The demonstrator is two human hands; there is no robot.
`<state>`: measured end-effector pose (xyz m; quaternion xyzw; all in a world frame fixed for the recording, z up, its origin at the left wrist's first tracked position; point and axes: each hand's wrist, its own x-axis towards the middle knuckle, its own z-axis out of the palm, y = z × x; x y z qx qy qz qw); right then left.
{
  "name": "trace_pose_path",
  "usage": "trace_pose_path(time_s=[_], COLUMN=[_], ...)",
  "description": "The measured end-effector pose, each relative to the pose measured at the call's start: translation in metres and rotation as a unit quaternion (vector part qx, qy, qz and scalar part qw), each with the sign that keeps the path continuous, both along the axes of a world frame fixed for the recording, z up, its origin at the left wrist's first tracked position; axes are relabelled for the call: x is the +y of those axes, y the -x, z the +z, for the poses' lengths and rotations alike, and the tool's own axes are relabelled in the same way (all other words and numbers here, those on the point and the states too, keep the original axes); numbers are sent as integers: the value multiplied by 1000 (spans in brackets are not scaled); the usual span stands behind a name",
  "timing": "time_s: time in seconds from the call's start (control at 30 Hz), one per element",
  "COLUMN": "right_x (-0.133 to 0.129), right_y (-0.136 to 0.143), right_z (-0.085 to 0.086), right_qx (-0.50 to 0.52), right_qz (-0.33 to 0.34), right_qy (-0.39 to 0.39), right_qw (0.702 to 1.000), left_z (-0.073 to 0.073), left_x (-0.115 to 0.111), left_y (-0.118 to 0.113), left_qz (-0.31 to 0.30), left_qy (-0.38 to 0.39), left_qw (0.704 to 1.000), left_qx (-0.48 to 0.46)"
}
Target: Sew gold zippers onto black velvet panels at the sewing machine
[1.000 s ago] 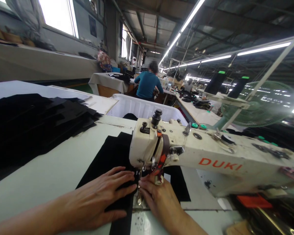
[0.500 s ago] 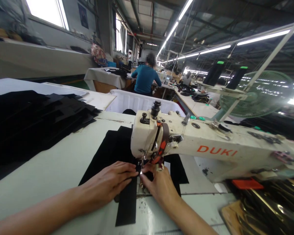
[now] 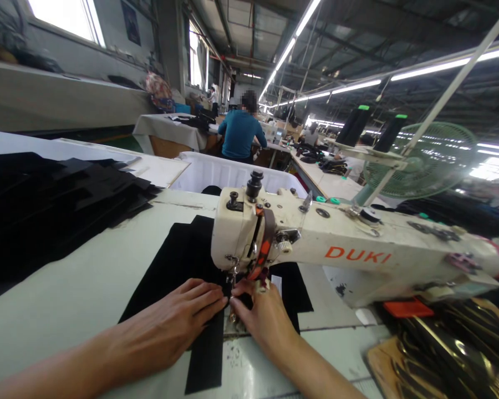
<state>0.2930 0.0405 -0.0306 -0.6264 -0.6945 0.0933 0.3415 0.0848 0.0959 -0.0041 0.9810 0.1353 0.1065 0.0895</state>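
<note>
A black fabric piece (image 3: pixel 166 277) lies under the head of a white sewing machine (image 3: pixel 299 230). My left hand (image 3: pixel 183 313) rests on it just left of the needle, fingers stretched out flat, fingertips by the presser foot (image 3: pixel 232 280). From under that hand a narrow black strip (image 3: pixel 205 360) runs down toward me. Right of the needle, my right hand (image 3: pixel 264 313) is closed in a pinch, thumb and forefinger at the fabric edge close to the foot. What lies between those fingertips is mostly hidden. A small white label (image 3: pixel 276 284) shows behind the right hand.
A stack of black fabric pieces (image 3: pixel 66 205) covers the table's left side. Behind the machine stands a white plastic bin (image 3: pixel 237 170). Dark pieces with shiny gold edges (image 3: pixel 449 343) lie at lower right, near a red object (image 3: pixel 408 308). A co-worker (image 3: pixel 242 133) sits ahead.
The whole scene has shifted slightly left in the picture as my head turned. Both hands stay by the needle, in nearly the same pose on the fabric.
</note>
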Motion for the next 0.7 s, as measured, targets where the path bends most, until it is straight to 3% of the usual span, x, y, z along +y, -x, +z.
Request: trace_pose_path(time_s=[0.23,0.33,0.43,0.7], right_x=[-5,-7,-8,4], right_y=[-5,-5,-3,1], right_z=[11,11,2,-15], right_qx=[38,29,-45,-182], right_qz=[47,15,-34,-113], right_qy=[12,-4,-37,-29], right_qw=[998,999,998,976], left_z=[10,12,10,6], left_x=[0,1,2,2], left_y=[-4,-4,-4,-3], left_qz=[19,30,24,14], left_qy=[14,31,41,21], left_qw=[1000,999,999,1000], left_qx=[-6,-5,-22,-13])
